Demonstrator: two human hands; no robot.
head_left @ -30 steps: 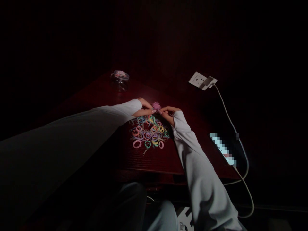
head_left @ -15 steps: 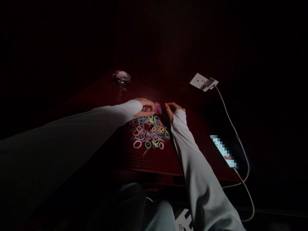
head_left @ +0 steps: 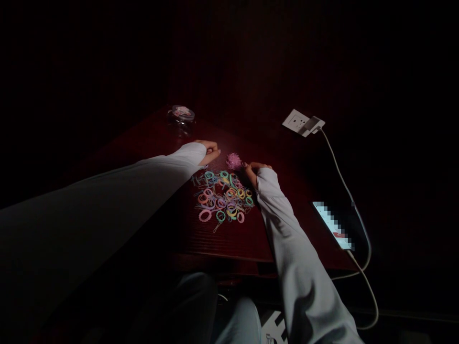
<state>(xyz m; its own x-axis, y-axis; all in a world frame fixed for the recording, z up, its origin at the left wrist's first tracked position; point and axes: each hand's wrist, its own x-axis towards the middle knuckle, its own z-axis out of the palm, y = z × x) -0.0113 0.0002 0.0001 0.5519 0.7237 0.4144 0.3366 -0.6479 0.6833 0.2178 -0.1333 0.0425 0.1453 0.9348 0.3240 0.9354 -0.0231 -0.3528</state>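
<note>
A fluffy pink bundle (head_left: pixel 234 161), apparently of thin elastic bands or strands, is at the far side of a pile of coloured hair ties (head_left: pixel 224 196). My right hand (head_left: pixel 256 171) pinches the bundle's right edge between thumb and fingers. To the left, my left hand (head_left: pixel 211 150) is apart from the bundle, its fingers curled and pressed together; anything in them is too small to make out. The pile mixes pink, green, yellow, orange and purple rings with thin loops, on the dark red table (head_left: pixel 229 246).
A clear lidded jar (head_left: pixel 182 119) stands at the back left. On the right lies a phone (head_left: pixel 332 224) with a lit screen, joined by a white cable (head_left: pixel 339 167) to a charger (head_left: pixel 312 124) at a wall socket (head_left: pixel 296 120). Surroundings are very dark.
Both hands were at the pink bundle. My right hand drew off to the right, then came back to it; my left hand has moved away to the left.
</note>
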